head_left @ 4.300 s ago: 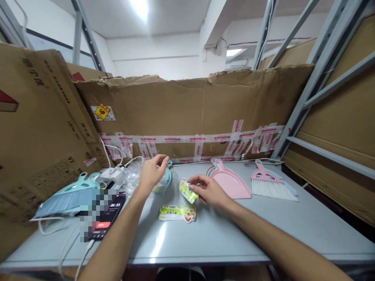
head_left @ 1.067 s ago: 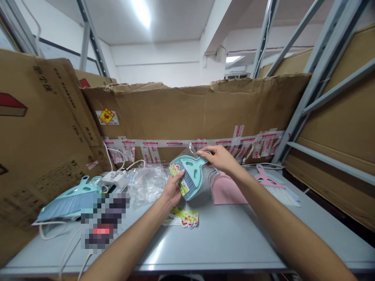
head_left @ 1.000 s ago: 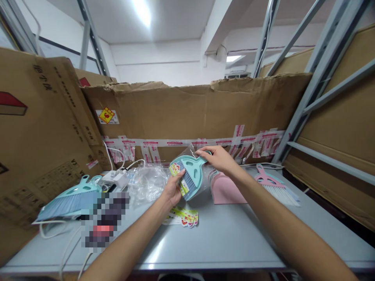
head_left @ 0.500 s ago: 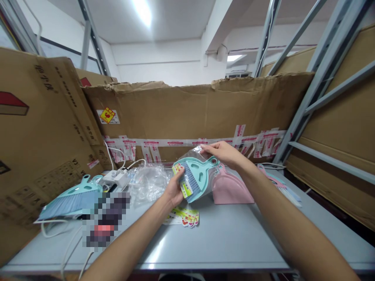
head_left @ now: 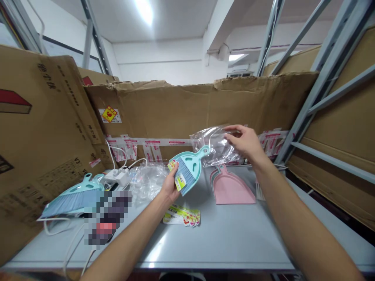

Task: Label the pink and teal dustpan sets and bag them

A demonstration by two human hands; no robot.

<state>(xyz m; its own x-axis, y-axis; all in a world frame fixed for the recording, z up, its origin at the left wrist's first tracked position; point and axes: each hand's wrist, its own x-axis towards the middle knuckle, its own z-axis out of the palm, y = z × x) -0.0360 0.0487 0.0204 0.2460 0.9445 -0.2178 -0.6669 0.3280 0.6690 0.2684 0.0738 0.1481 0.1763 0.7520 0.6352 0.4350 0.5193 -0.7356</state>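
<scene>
My left hand (head_left: 171, 185) is closed on the lower left side of a mint-green dustpan (head_left: 191, 166), which has a small blue-bristled brush (head_left: 184, 174) lying in it and a yellow-green label (head_left: 179, 181) across the bristles. Up at the right, my right hand (head_left: 246, 142) pinches a clear plastic bag (head_left: 215, 144) between thumb and fingers. The bag hangs crumpled behind the dustpan's handle; whether the two touch I cannot tell. Below it, nested dustpans with a pink one (head_left: 234, 190) in front stand on the table.
Printed label cards (head_left: 183, 216) lie on the grey table (head_left: 228, 242). Crumpled clear bags (head_left: 148, 181) and a white power strip (head_left: 118, 175) are farther left, beside another mint dustpan-and-brush set (head_left: 73, 199). Cardboard (head_left: 172, 109) walls the back. Light bristles (head_left: 259, 192) show behind my right forearm.
The clear bag has come off the dustpan and moved up and right with my right hand. My left hand has shifted slightly left and up, still holding the dustpan and brush.
</scene>
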